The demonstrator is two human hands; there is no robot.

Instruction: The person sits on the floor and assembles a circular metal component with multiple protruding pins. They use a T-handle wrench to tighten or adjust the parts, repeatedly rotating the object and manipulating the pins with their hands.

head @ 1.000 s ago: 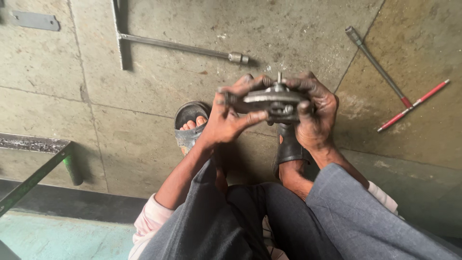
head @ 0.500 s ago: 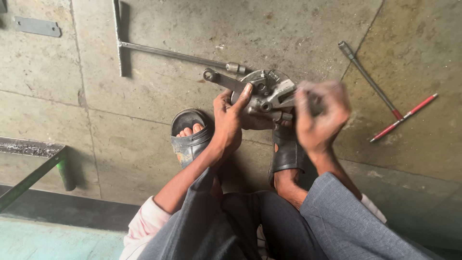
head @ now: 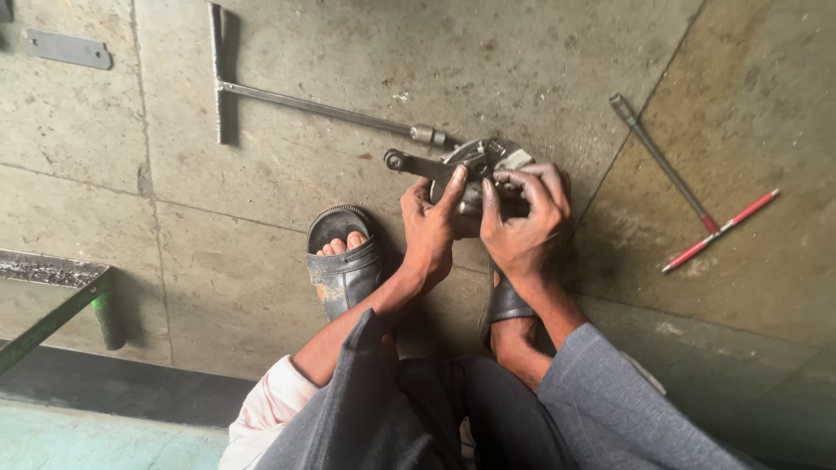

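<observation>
Grey metal machine part (head: 477,165) held by both hands, left hand (head: 433,228) and right hand (head: 525,224), fingers apparently clamped on it.

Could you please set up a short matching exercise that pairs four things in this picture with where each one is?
Things:
1. T-handle wrench
2. red-handled screwdriver
3. round metal part
4. flat metal plate

Places:
A. between left hand and right hand
B. top left corner of the floor
C. far right, crossing a grey tool
D. above the sandalled foot

Pairs: 1-D, 2-C, 3-A, 4-B
</observation>
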